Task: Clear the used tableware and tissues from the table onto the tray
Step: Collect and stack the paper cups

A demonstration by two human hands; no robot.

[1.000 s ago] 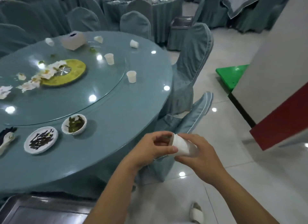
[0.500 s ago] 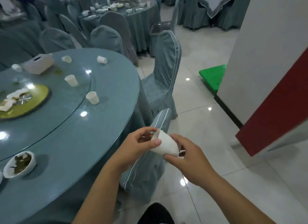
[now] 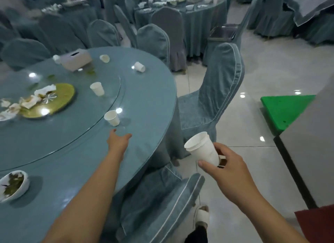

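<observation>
My right hand (image 3: 226, 167) grips a stack of white paper cups (image 3: 202, 148), held over the floor beside the round table (image 3: 148, 105). My left hand (image 3: 118, 139) stretches out over the table with spread fingers, holding nothing, a short way below an upright white cup (image 3: 112, 118). Another upright cup (image 3: 97, 88) stands on the glass turntable. Two tipped cups (image 3: 139, 67) (image 3: 104, 58) lie near the far rim. Crumpled tissues (image 3: 30, 100) lie on a yellow-green plate (image 3: 57, 101). A white bowl with green scraps (image 3: 12, 185) sits at the near left.
A tissue box (image 3: 75, 59) lies at the far side of the table. Covered chairs (image 3: 213, 91) (image 3: 162, 203) stand close against the table's right edge. A green crate (image 3: 285, 110) sits on the tiled floor by a wall. More set tables fill the background.
My left hand has let go of the cups and reached out over the table toward the nearest cup. My right hand keeps the stack. The view has swung back toward the table.
</observation>
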